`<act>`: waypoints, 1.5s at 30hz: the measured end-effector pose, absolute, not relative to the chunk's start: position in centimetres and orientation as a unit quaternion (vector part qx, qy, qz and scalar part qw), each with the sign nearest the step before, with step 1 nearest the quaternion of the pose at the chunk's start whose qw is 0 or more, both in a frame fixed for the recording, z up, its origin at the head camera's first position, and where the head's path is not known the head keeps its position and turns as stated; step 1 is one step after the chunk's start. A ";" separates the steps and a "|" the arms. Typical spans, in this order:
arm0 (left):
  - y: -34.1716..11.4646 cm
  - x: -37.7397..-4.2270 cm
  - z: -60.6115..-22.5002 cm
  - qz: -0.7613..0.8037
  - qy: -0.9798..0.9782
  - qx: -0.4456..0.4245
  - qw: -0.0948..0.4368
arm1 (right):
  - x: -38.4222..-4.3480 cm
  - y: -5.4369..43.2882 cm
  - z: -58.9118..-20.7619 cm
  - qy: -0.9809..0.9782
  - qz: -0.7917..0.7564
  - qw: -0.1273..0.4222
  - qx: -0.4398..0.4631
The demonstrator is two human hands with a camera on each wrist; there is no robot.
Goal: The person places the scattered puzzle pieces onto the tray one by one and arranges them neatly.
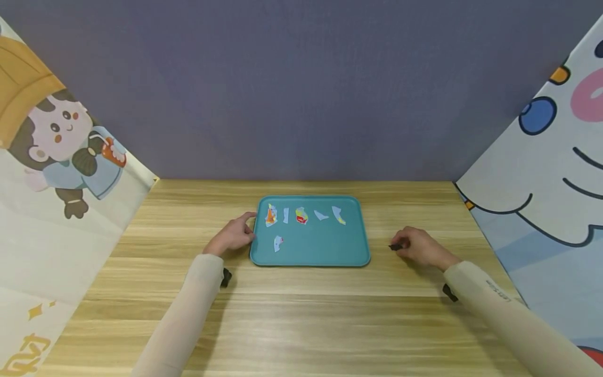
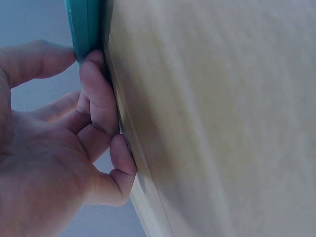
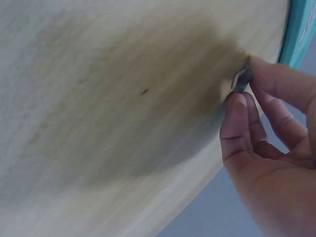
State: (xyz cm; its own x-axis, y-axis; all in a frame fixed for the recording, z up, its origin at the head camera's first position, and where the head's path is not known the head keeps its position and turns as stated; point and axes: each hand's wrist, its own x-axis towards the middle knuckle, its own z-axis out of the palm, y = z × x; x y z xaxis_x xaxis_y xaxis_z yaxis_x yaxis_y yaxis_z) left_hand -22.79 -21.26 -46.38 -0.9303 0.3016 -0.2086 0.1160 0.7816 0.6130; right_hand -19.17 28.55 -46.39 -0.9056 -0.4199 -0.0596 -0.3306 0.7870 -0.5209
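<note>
A teal tray [image 1: 325, 251] lies on the wooden table. Several irregular flat pieces rest on it: five-odd along the back in a row, including one with orange print [image 1: 270, 215] and one with red and yellow print [image 1: 302, 215], and a pale piece [image 1: 278, 243] at the front left. My left hand [image 1: 234, 233] touches the tray's left edge, index finger and thumb spread along the rim; its other fingers bend toward the table in the left wrist view. Right of the tray, my right hand [image 1: 419, 247] pinches a small dark piece [image 3: 241, 79] between thumb and fingertips, close over the table.
The wooden table [image 1: 301, 324] meets a grey-blue panel [image 1: 301, 104] at its back edge. Cartoon-printed panels stand at the left [image 1: 70, 209] and right [image 1: 542, 173]. A tiny dark mark [image 3: 144, 91] shows on the wood in the right wrist view.
</note>
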 end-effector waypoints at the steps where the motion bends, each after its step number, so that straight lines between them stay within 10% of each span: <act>1: -21.3 -22.8 -46.4 0.311 0.932 0.113 0.149 | -19.2 28.6 -46.4 0.941 -0.261 0.086 -0.199; 45: -21.3 -22.7 -46.3 0.316 0.930 0.098 0.159 | -21.1 24.0 -41.5 0.897 -0.346 -0.108 -0.255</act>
State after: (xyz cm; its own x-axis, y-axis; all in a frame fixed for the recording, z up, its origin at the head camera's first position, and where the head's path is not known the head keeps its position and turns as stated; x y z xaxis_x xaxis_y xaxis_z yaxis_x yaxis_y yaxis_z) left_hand -22.67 -21.31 -46.27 -0.9304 0.2825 -0.2337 0.0818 0.7812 0.6189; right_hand -21.09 24.03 -41.49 -0.8467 -0.3827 0.3697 -0.5318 0.6312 -0.5646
